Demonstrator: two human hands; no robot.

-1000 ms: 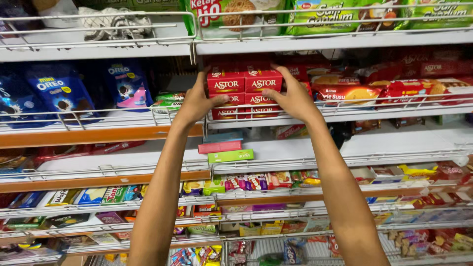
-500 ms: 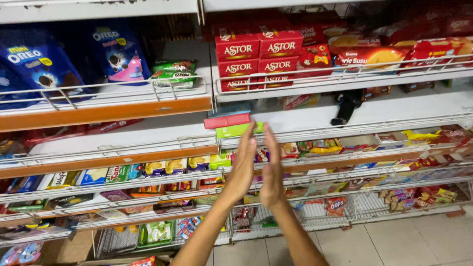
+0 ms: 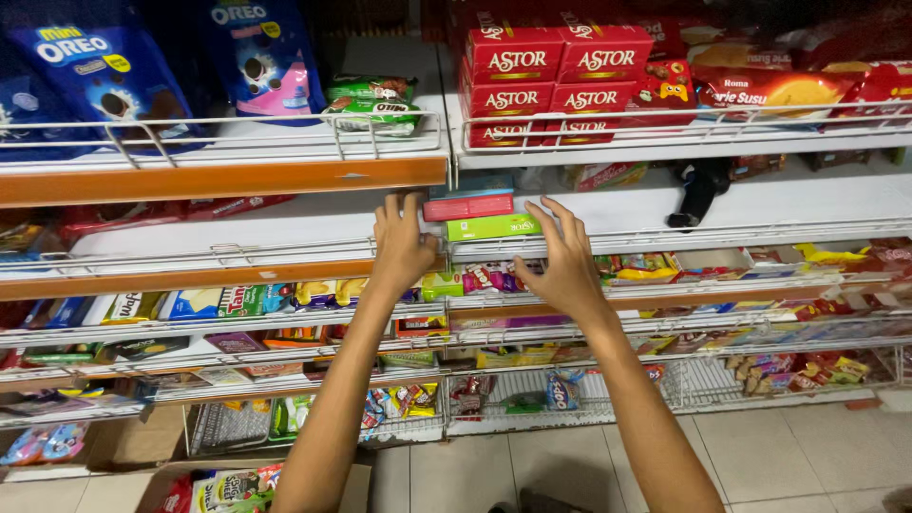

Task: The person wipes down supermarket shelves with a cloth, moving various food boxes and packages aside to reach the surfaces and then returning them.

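both hands are reaching up to the white shelf (image 3: 285, 223). the left hand (image 3: 403, 245) is resting at the shelf's wire rail, fingers open and spread, just at nine o'clock of a small stack: a red box (image 3: 468, 206) lying on a green box (image 3: 494, 227). the right hand (image 3: 562, 258) is hovering at five o'clock of the stack, fingers open, gripping nothing. red cartons (image 3: 556, 71) are sitting at twelve o'clock above.
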